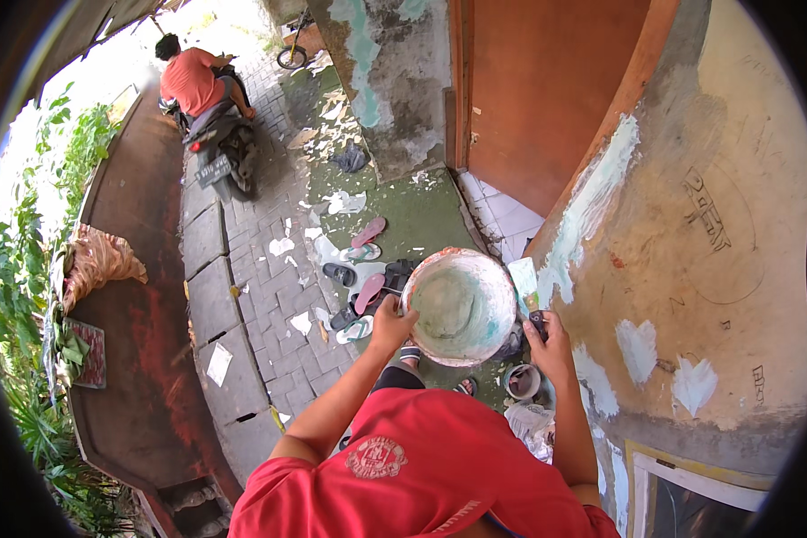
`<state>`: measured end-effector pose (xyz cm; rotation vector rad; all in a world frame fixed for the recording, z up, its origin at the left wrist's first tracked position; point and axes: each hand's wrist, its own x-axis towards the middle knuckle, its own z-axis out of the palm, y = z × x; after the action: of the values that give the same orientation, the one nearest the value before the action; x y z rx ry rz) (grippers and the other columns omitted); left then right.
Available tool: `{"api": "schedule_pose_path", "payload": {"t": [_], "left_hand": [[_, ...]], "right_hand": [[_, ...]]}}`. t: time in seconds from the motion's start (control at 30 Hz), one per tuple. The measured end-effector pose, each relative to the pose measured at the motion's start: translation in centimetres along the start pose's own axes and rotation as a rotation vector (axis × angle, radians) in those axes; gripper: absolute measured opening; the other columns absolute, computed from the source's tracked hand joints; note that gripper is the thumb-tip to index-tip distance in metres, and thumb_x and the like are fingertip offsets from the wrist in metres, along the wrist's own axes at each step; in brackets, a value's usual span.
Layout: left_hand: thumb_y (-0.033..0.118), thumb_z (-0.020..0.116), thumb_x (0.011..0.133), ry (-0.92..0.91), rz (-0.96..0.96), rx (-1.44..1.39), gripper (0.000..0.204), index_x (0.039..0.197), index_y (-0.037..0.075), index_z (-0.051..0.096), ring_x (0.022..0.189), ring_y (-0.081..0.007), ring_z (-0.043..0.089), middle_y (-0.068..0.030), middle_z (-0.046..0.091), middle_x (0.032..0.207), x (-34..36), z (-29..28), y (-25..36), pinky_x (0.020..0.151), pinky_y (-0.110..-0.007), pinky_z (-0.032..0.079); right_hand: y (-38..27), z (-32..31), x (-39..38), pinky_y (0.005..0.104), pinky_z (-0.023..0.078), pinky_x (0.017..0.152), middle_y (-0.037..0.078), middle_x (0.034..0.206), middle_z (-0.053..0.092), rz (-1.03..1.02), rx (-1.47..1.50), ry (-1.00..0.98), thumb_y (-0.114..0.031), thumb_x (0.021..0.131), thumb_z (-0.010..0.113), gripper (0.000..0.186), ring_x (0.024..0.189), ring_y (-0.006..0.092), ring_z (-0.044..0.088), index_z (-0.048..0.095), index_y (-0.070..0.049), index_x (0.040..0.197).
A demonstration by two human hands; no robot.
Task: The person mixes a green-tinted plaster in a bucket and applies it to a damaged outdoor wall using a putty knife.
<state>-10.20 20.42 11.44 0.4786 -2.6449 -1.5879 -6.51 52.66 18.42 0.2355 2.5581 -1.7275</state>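
Observation:
A round bucket [502,336] is held in front of me, its rim crusted white and its inside smeared with pale green-blue paste. My left hand [393,328] grips the bucket's left rim, thumb on top and fingers curled below. Just right of the bucket, my right hand [549,344] is closed around the dark handle of a putty knife. The putty knife's blade [523,277] points up and away beside the wall, coated in pale paste. Pale patches of the same look cover parts of the tan wall [699,233] to the right.
Sandals [368,291] and pale flakes lie on the ground ahead. A small pail [522,382] stands near my feet. An orange-brown door [547,99] is beyond the wall. Along the paved lane at left, a person on a motorbike [220,143] is seen from behind. A low wall [143,359] borders the lane.

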Motion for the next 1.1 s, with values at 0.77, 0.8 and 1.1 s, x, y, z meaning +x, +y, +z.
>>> {"api": "schedule_pose_path", "payload": {"t": [0.77, 0.8, 1.1], "left_hand": [[0.011, 0.07, 0.075, -0.039, 0.207, -0.263, 0.024, 0.091, -0.002, 0.059, 0.065, -0.0113, 0.053, -0.0056, 0.058, 0.073, 0.6, 0.9, 1.0, 0.059, -0.029, 0.046], [0.009, 0.07, 0.075, -0.042, 0.214, -0.21, 0.023, 0.091, -0.003, 0.058, 0.066, -0.0109, 0.052, -0.0054, 0.058, 0.074, 0.2, 0.7, 1.4, 0.06, -0.028, 0.047], [0.003, 0.069, 0.074, -0.061, 0.406, -0.123, 0.032, 0.103, -0.005, 0.058, 0.063, -0.0097, 0.056, -0.0102, 0.065, 0.083, -1.5, 1.1, 2.4, 0.055, -0.027, 0.047]], "right_hand": [[0.6, 6.1, 2.9, 0.0503, 0.052, 0.075, 0.021, 0.088, 0.068, -0.152, -0.715, -0.145, -0.019, 0.089, 0.056, 0.031, 0.084, 0.0403, 0.066, 0.063, -0.007, 0.116], [0.1, 6.5, 2.3, 0.0502, 0.052, 0.075, 0.021, 0.088, 0.068, -0.146, -0.723, -0.137, -0.02, 0.089, 0.057, 0.03, 0.082, 0.0399, 0.066, 0.064, -0.009, 0.116], [8.0, 8.3, 3.5, 0.0428, 0.051, 0.068, 0.023, 0.083, 0.067, 0.038, -0.198, -0.148, -0.026, 0.09, 0.061, 0.032, 0.075, 0.036, 0.067, 0.067, -0.002, 0.111]]}}
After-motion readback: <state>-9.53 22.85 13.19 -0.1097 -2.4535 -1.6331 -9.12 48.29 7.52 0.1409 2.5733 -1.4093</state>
